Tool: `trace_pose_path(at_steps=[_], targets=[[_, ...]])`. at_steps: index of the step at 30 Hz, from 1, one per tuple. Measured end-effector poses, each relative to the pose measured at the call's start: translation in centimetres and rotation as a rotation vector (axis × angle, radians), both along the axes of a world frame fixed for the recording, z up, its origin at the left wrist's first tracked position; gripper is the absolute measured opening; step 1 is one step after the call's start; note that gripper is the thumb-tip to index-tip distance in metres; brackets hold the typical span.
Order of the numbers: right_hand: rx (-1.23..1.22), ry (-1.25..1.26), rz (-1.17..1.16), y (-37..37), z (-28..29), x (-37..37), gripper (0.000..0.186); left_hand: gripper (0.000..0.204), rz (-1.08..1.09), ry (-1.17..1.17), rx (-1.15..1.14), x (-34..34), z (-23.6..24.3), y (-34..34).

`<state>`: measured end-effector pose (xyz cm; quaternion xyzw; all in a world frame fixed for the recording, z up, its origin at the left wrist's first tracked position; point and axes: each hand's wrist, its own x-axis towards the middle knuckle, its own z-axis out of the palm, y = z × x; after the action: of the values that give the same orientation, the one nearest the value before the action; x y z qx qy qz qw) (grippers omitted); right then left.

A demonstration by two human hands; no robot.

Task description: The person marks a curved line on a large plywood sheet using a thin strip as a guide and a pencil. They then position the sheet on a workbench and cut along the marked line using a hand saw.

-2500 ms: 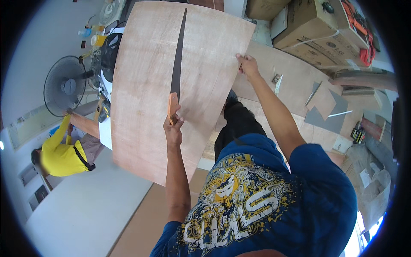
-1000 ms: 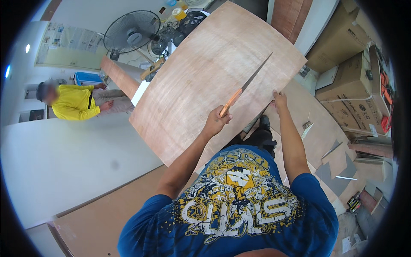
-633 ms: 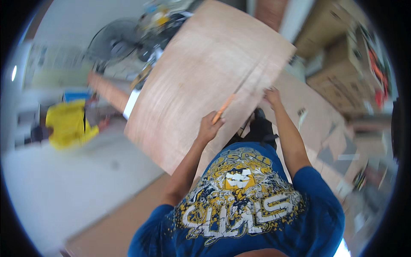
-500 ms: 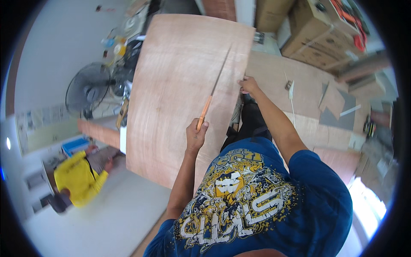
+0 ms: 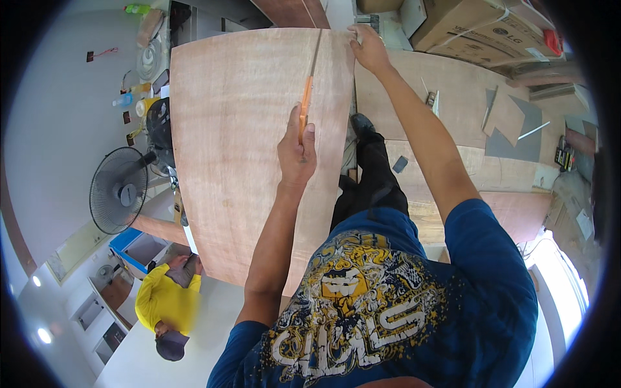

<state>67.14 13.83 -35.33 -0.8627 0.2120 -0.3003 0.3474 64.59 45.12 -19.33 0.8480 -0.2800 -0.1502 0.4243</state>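
Two bare hands are working at the plywood sheet (image 5: 239, 149), which is stretching out in front of you, its right edge running past your legs. Your left hand (image 5: 297, 150) is clamping the orange-handled handsaw (image 5: 306, 97), thumb and fingers wrapping its grip over the right-hand part of the sheet. You are pointing its thin blade (image 5: 316, 55) away from you, its visible end reaching the far edge, near the far right corner; I cannot tell whether the teeth are touching the wood. Your right hand (image 5: 369, 50) is reaching to that far right corner, fingertips lying right at it; whether they are pinching the sheet, I cannot tell. Your black shoe (image 5: 363, 124) is showing just beside the right edge. Beyond the left edge a fan (image 5: 121, 192) is standing, and by the near left corner a person in a yellow shirt (image 5: 162, 294) is facing partly away. Well off the right edge, a brown board piece (image 5: 506, 118) is overlapping a grey sheet (image 5: 508, 150).
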Motion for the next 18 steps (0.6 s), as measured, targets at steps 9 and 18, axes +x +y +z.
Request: trace_pose_path(at_steps=[9,18], targets=[[0.249,0.151,0.236,-2.0,-1.5,3.5,0.029,0.047,0.018,-0.013,0.028,0.2,-1.8,-3.1],[0.204,0.197,0.242,-1.7,-0.8,3.6,0.030,0.048,0.006,0.011,0.029,0.0,-2.0,-2.6]])
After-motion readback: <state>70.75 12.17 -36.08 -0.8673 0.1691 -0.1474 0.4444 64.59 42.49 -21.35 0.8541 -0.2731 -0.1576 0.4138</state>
